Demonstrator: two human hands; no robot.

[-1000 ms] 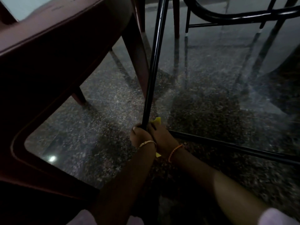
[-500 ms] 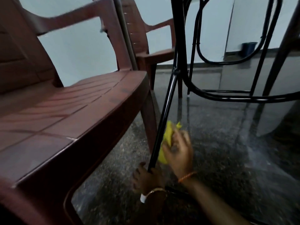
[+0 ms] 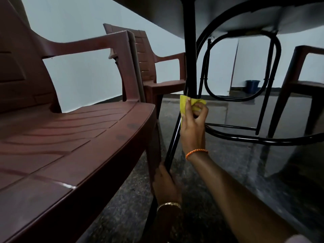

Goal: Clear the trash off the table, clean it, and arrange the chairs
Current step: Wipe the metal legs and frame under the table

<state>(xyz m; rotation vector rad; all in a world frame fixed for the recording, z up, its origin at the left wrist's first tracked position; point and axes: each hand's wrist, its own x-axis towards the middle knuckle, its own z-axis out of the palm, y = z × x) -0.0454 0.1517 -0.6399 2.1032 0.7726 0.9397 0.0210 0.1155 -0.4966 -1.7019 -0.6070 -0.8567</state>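
I look from low down under the table [image 3: 157, 16]. Its black metal leg [image 3: 189, 64] runs from the tabletop down to the floor. My right hand [image 3: 193, 125] is closed on a yellow cloth [image 3: 184, 104], pressed around the leg about halfway up. Lower down, my left hand [image 3: 165, 185] grips the same leg near the floor. A brown plastic chair [image 3: 70, 137] stands close on the left, its seat edge beside the leg.
A second brown chair [image 3: 152, 71] stands behind the first. Part of a third chair [image 3: 298, 81] shows at the right. Black curved frame bars [image 3: 245, 137] link the table legs. A blue bucket [image 3: 252, 85] sits by the far wall. The floor is dark polished stone.
My right hand has slid the yellow cloth up the table leg from near the floor to about mid-height. My view has tilted upward. My left hand stays low on the leg.
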